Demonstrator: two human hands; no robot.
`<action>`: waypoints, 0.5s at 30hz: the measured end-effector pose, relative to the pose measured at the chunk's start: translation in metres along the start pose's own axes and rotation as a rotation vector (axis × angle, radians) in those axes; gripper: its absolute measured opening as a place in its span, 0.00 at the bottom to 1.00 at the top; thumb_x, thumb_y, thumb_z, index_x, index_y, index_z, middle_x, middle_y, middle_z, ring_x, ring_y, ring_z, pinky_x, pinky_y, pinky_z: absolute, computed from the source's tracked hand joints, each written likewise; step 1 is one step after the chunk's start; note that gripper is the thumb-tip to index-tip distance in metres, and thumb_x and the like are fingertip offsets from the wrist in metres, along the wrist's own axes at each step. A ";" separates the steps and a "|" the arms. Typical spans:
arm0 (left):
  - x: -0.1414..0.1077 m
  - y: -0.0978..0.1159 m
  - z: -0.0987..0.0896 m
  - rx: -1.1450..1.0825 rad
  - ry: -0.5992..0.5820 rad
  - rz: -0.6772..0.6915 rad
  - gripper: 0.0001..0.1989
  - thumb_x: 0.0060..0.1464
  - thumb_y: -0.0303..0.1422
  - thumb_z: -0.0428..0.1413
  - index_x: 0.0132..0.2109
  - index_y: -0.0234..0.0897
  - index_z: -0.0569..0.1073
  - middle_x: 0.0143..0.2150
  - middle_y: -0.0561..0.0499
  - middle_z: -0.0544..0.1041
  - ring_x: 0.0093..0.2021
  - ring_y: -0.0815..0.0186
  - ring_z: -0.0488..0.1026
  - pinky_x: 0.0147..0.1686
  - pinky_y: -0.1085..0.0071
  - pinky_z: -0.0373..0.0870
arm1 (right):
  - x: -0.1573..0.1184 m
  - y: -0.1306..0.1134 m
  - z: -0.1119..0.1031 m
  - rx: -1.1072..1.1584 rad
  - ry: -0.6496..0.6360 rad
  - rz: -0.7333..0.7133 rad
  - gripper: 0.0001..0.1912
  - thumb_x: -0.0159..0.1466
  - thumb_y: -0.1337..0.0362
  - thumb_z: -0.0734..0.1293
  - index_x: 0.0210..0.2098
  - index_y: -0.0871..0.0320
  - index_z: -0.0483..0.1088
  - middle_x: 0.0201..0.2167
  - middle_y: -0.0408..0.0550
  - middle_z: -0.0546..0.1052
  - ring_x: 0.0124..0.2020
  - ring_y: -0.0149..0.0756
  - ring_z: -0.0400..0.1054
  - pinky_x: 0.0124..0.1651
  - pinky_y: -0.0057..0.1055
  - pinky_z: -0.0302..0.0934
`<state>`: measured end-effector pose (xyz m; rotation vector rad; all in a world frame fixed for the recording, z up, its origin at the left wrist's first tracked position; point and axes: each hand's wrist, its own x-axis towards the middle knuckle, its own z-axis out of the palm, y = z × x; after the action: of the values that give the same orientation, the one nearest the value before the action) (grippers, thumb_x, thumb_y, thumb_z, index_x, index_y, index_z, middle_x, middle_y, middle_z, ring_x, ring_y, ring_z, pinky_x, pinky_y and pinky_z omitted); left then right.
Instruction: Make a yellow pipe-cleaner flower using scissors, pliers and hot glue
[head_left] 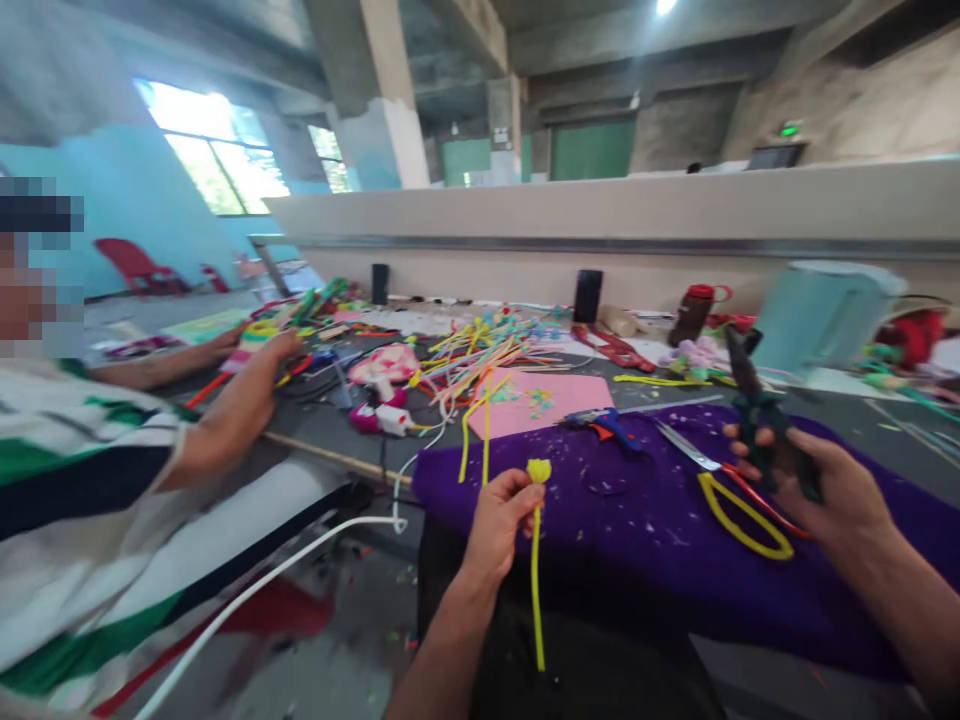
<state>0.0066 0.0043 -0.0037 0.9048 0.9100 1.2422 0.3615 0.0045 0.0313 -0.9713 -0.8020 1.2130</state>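
Observation:
Pinched in my left hand (504,520) is a yellow flower-like piece (538,470) with a long yellow stem hanging below the fingers. My right hand (832,490) is closed round the handles of dark pliers (750,390), whose jaws point up and away. Scissors (746,500) with red and yellow handles lie beside the right hand on a purple cloth (622,530). Left of the scissors, a blue glue gun (607,425) rests at the cloth's far edge.
A pink sheet (555,400) with small bits and a pile of coloured stems (495,350) lie beyond the cloth. A teal bin (821,315) and a dark bottle (691,315) stand at the back. At left, a person's arms (232,420) reach over the table. A white cable (277,560) hangs nearby.

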 end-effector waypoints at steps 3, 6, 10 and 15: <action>-0.001 -0.003 -0.002 -0.050 -0.014 -0.012 0.12 0.40 0.35 0.62 0.27 0.35 0.67 0.18 0.58 0.68 0.13 0.78 0.59 0.13 0.81 0.54 | -0.009 0.000 0.029 -0.041 -0.014 -0.029 0.07 0.52 0.59 0.64 0.26 0.55 0.72 0.45 0.49 0.73 0.36 0.37 0.70 0.34 0.27 0.69; -0.003 -0.003 -0.003 -0.077 -0.021 -0.033 0.14 0.37 0.37 0.63 0.27 0.34 0.68 0.18 0.57 0.69 0.13 0.78 0.60 0.13 0.80 0.53 | -0.017 -0.005 0.056 -0.239 0.009 -0.090 0.08 0.46 0.60 0.66 0.26 0.52 0.74 0.44 0.46 0.74 0.45 0.42 0.68 0.41 0.27 0.68; -0.003 0.002 -0.001 -0.132 -0.039 -0.054 0.15 0.35 0.37 0.64 0.25 0.34 0.67 0.18 0.56 0.69 0.14 0.78 0.60 0.13 0.79 0.51 | -0.019 -0.003 0.079 -0.459 -0.053 -0.066 0.11 0.41 0.60 0.69 0.27 0.48 0.76 0.45 0.42 0.73 0.52 0.52 0.62 0.45 0.36 0.67; 0.003 0.015 0.012 -0.184 -0.107 -0.010 0.13 0.33 0.35 0.65 0.25 0.32 0.71 0.21 0.52 0.73 0.16 0.76 0.61 0.17 0.78 0.55 | -0.009 0.010 0.094 -0.668 -0.169 -0.167 0.12 0.42 0.53 0.69 0.28 0.42 0.76 0.45 0.46 0.74 0.53 0.58 0.61 0.48 0.51 0.63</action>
<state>0.0126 0.0079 0.0145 0.8112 0.7026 1.2355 0.2710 0.0122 0.0584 -1.3115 -1.4457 0.8962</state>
